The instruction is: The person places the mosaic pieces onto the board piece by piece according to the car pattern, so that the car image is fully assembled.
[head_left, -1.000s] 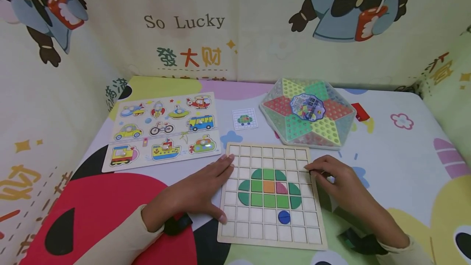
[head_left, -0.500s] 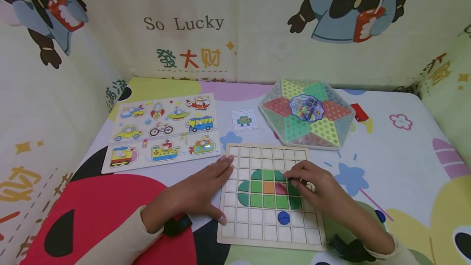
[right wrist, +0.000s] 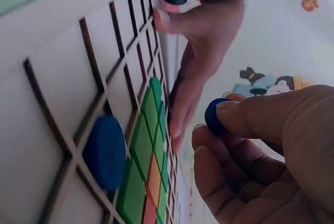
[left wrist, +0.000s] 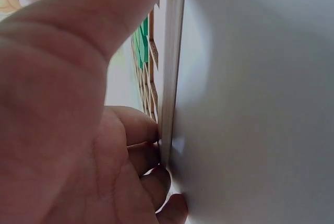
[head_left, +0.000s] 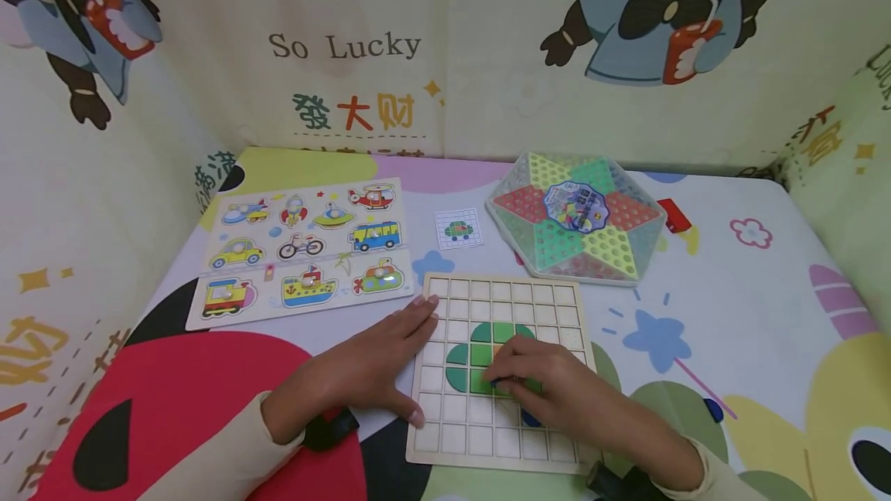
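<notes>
A wooden grid board (head_left: 430,439) lies on the table with green pieces (head_left: 458,368) set in its cells as a rounded shape. My left hand (head_left: 369,362) rests along the board's left edge, fingers spread, thumb at the lower corner. Over the middle of the board, my right hand (head_left: 557,381) pinches a small rounded blue piece (right wrist: 213,116) between thumb and fingers. A blue round piece (right wrist: 105,153) sits in a cell below the green ones, partly hidden by the right hand in the head view. An orange piece (right wrist: 153,179) shows among the green.
A picture card (head_left: 459,229) lies behind the board. At the back left is a vehicle puzzle board (head_left: 334,257); a hexagonal Chinese checkers box (head_left: 576,211) stands at the back right, close to the grid board. A printed curtain (head_left: 487,52) hangs behind.
My right hand has moved left from the board's right edge to over the pieces near the middle, carrying the small blue piece. The left hand stays in place.
</notes>
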The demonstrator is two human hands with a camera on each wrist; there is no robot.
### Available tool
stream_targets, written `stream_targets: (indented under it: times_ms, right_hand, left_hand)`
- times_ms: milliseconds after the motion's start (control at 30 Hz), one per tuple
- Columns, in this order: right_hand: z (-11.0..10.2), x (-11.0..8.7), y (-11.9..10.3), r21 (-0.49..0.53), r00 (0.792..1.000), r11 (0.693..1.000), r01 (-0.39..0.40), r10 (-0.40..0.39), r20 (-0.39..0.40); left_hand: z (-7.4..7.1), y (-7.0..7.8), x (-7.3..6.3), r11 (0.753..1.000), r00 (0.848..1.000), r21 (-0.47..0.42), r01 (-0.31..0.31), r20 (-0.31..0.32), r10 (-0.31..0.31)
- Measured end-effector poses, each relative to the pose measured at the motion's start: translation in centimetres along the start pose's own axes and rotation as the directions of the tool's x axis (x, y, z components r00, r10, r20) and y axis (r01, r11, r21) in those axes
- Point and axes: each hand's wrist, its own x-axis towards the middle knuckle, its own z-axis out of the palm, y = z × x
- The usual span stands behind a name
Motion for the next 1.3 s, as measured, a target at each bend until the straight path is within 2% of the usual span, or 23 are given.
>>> stream_targets:
  times_ms: [167,333,500,700,900,1133,1300]
  right_hand:
    - [0.8,0.4,-0.4,-0.004,0.994,0.998,-0.069,0.069,0.084]
    - [1.5,0.8,-0.8,-0.006,0.975,0.987,-0.162,0.161,0.153]
    - [2.3,0.7,-0.9,0.018,0.961,0.987,-0.161,0.152,0.231]
    - [2.8,0.4,-0.9,-0.054,0.97,0.994,-0.098,0.108,0.216]
    - [3.0,0.6,-0.9,-0.092,0.965,0.986,-0.142,0.159,0.21]
    - [3.0,0.8,-1.0,-0.178,0.975,0.98,-0.089,0.123,0.187]
    - [3.0,0.7,-1.0,-0.201,0.969,0.97,-0.138,0.174,0.175]
  left_hand:
    - [0.0,0.0,0.0,1.0,1.0,0.005,-0.002,0.006,0.002]
    - [-0.1,0.0,0.1,1.0,1.0,0.015,-0.003,0.014,0.003]
    - [-0.2,0.0,0.2,1.0,1.0,0.014,-0.006,0.023,0.006]
    - [-0.2,0.0,0.2,1.0,1.0,0.008,-0.003,0.024,0.003]
    - [-0.1,-0.1,0.1,1.0,1.0,0.006,0.004,0.022,-0.004]
    - [0.0,-0.1,0.1,1.0,1.0,0.009,0.005,0.024,-0.005]
    - [0.0,-0.1,0.2,1.0,1.0,0.026,0.003,0.021,-0.003]
